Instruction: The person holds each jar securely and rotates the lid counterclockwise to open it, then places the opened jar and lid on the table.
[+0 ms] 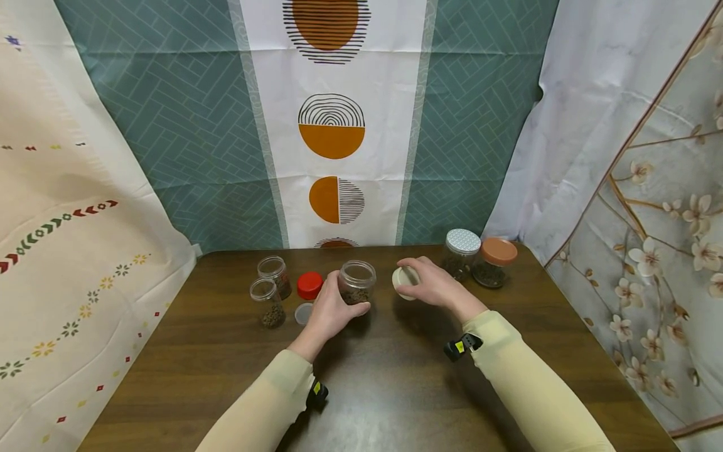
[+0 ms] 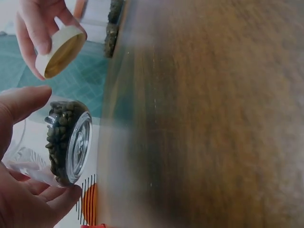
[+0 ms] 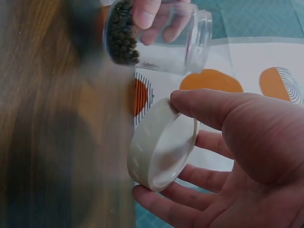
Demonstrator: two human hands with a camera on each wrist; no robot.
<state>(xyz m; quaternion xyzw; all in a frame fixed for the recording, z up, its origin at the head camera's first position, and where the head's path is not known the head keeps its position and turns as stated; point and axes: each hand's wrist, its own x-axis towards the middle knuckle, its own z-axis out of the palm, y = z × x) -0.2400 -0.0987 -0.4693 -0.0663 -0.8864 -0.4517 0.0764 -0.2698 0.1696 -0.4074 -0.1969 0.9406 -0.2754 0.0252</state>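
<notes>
Grips the clear jar [image 1: 359, 286] of dark pellets [image 2: 61, 137] round its sides with the left hand [image 1: 329, 309], above the table's [image 1: 395, 389] far middle, seemingly to leave its mouth free; pinches the cream lid [image 3: 146, 145] rim-wise, just right, with the right hand [image 1: 437, 285], leaving its top uncovered.

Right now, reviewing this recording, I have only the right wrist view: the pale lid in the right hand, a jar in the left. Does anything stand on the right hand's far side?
Observer: Yes, an orange-lidded jar and a patterned-lid jar stand to the right of the right hand.
Operator: And left of the held jar, past the left hand?
Observer: A small jar there has brown contents in its bottom.
Operator: Anything flat near that one?
Observer: A small clear disc lies between it and the left hand.
</notes>
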